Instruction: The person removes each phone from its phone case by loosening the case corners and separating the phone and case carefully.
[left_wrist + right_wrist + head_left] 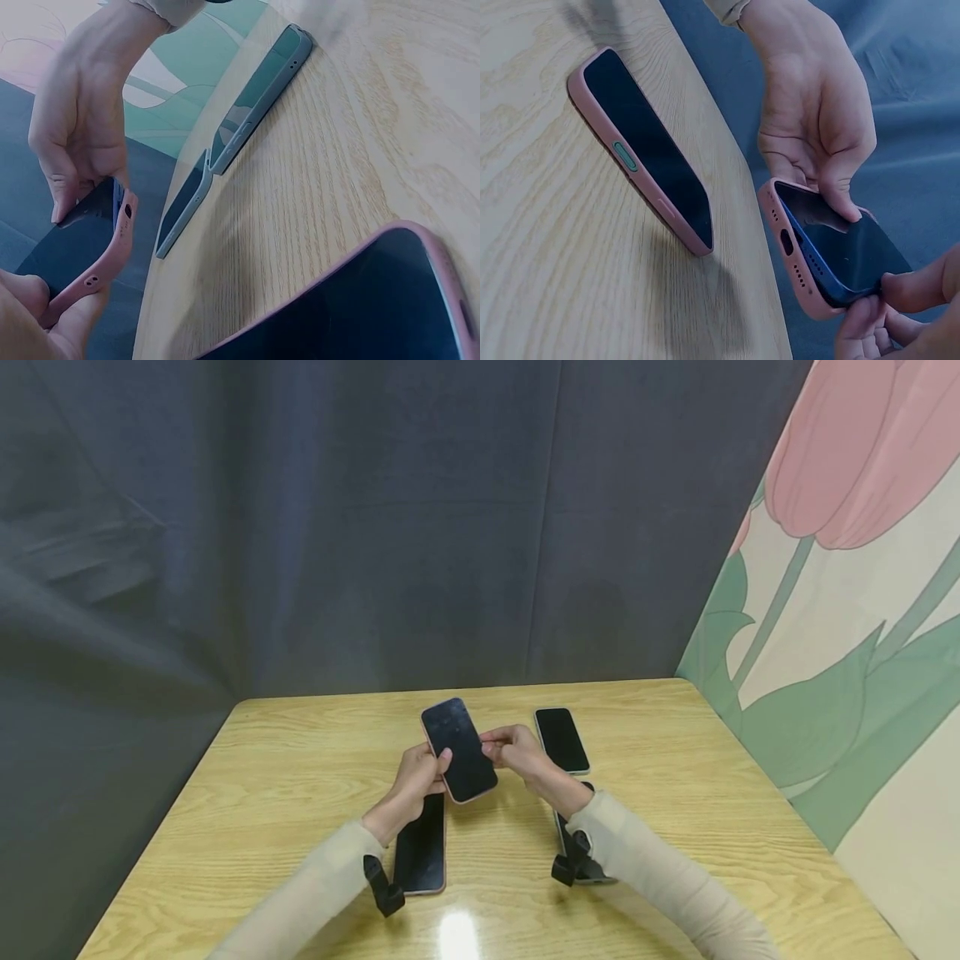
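Phone [467, 753], one end proud of pink case [789, 261] | left hand [415, 779]: curled round both | right hand [519, 752]: pinching near corner

The left hand [418, 774] grips; the right hand [519, 750] pinches.

Desk [262, 793]: yellow wood, wavy lines, one shiny spot
Pink phone [422, 852]: left of the others, screen up
Near phone [259, 101]: right side, screen up
Far phone [562, 741]: just behind it, screen up
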{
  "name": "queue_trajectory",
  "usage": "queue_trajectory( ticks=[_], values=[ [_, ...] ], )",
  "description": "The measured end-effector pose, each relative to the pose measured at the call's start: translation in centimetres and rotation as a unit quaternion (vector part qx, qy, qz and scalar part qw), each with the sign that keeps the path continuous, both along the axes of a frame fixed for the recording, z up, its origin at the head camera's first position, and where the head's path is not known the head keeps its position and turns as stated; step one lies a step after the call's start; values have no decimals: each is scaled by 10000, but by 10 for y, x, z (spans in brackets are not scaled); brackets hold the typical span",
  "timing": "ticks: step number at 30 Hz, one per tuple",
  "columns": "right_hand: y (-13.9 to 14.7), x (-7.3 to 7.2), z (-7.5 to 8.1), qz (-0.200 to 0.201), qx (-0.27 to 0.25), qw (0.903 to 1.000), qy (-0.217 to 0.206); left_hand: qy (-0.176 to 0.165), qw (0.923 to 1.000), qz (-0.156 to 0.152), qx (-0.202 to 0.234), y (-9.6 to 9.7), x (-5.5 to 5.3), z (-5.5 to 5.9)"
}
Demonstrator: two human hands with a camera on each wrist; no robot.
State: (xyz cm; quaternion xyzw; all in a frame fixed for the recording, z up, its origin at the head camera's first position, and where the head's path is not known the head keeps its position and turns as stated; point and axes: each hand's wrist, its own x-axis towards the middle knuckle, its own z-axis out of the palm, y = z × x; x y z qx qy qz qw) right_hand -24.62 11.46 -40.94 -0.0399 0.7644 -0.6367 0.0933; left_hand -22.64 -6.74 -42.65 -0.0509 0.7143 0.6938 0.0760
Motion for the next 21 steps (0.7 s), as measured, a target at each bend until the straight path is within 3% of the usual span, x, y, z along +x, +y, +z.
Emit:
queue_trajectory(
  ticks=[8, 14, 21],
  values=[
    [0, 2, 5, 96, -51, 9999, -33, -34, 10000, 13, 85, -1, -1, -1],
    [0, 6, 12, 515, 31, 9986, -98, -78, 9999, 64, 90, -3, 0, -3],
    [3, 6, 14, 560, 113, 9983, -136, -64, 9994, -152, 316, -4, -2, -3]
  ],
)
